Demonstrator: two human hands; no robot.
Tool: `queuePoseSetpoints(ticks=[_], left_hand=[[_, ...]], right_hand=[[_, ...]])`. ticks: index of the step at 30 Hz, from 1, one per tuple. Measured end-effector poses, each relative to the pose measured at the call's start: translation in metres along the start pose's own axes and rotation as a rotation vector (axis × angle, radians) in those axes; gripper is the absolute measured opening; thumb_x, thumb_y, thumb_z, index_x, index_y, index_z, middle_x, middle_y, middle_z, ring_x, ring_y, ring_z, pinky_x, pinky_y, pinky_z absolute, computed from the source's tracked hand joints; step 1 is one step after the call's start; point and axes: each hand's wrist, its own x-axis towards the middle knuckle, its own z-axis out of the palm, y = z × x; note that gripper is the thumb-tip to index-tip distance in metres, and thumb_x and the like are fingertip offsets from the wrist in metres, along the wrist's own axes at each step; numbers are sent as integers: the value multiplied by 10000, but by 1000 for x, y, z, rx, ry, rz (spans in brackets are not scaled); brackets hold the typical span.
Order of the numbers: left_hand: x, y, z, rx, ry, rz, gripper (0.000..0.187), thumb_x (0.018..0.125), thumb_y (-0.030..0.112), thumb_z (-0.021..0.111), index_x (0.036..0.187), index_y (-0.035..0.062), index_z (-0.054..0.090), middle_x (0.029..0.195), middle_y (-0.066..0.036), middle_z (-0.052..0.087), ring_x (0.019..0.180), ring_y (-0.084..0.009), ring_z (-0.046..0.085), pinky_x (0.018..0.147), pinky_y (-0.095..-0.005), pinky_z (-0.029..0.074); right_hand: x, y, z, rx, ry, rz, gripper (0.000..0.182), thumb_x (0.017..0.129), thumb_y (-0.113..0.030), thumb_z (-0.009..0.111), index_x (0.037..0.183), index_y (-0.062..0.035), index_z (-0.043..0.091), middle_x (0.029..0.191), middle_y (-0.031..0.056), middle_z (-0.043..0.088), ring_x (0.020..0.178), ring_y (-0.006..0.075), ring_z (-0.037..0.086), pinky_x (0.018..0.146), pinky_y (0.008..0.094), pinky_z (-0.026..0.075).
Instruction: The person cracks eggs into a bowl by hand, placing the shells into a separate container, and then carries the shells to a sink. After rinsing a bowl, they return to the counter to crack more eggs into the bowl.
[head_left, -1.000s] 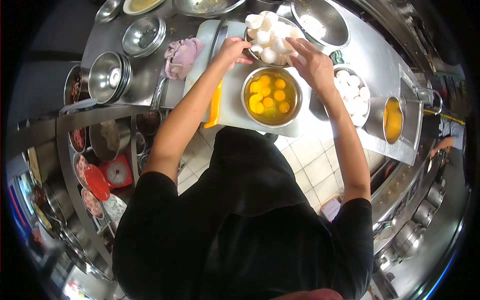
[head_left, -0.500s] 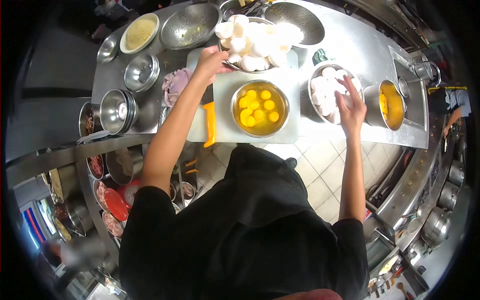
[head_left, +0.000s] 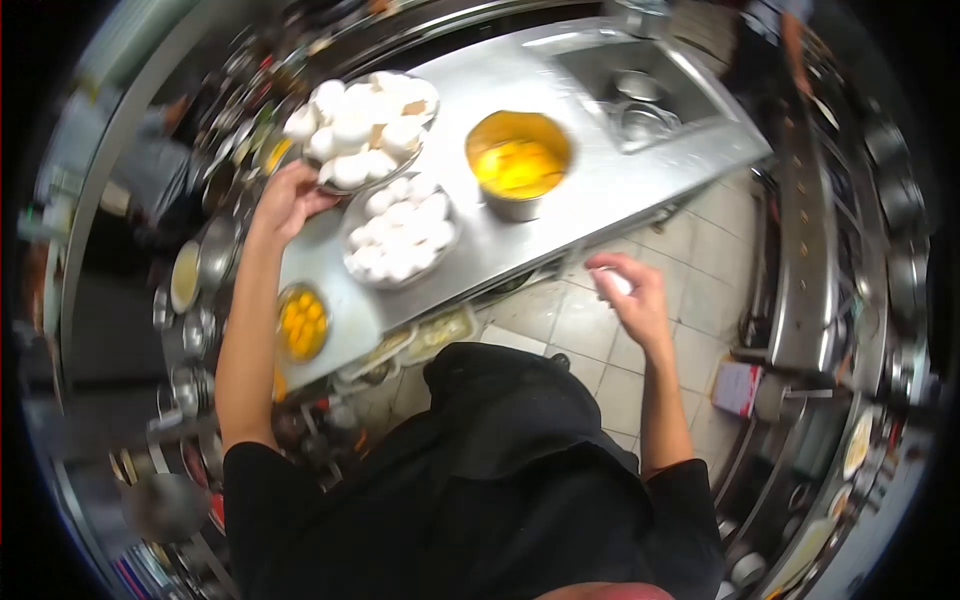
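My left hand [head_left: 292, 203] grips the rim of a bowl heaped with white eggshells [head_left: 350, 130] at the upper left. In my right hand [head_left: 632, 290] is a white egg [head_left: 618, 282], held over the floor at the right of the counter. A bowl of white eggs [head_left: 402, 230] stands just below the shell bowl. Left of it, a smaller steel bowl with several yolks [head_left: 302, 322] sits on a pale cutting board [head_left: 350, 300]. A deep metal pot of yolks [head_left: 518, 165] stands on the counter to the right.
The steel counter [head_left: 590, 195] runs diagonally, with a sink [head_left: 640, 100] at its far end. A person [head_left: 765, 45] stands beyond the sink, another person [head_left: 150, 165] at the far left. Stoves [head_left: 800, 250] line the right side.
The view has turned to the right. My right hand has left the egg bowl with an egg in it. My left hand has stayed at the shell bowl's rim.
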Motion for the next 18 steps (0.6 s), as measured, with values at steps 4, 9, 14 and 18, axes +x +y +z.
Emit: queuePoseSetpoints(ticks=[4,9,14,18], left_hand=[[63,18,135,28,-200,-70,279,835,46,466,1084,-74,506,1045,-200,601,917,-290,650,835,-416,569],[173,-2,312,9,-399,-92,283,831,40,461,1061,-124,459,1077,-243,546,955,-350,625,845,-477,563],[293,-31,503,-49,-467,-159,369,833,23,454,1142,-170,400,1089,-279,556,899,-375,654,808,-424,590],[398,-56,630,-70,-539,-125,326,847,46,451,1111,-145,449,1103,-271,569,960,-377,631,860,-441,562]], right_hand=[[-17,23,-91,-51,82,11,135,823,-110,654,889,7,670,864,125,672,825,218,645,762,308,486],[-19,72,-174,-22,271,123,111,840,-91,605,817,16,624,772,99,616,699,202,571,666,295,440],[-4,126,-258,-98,348,246,137,843,-104,595,778,16,593,746,89,591,711,202,562,670,303,433],[17,185,-331,-231,482,377,153,837,-124,603,770,14,596,727,101,568,716,220,556,674,307,429]])
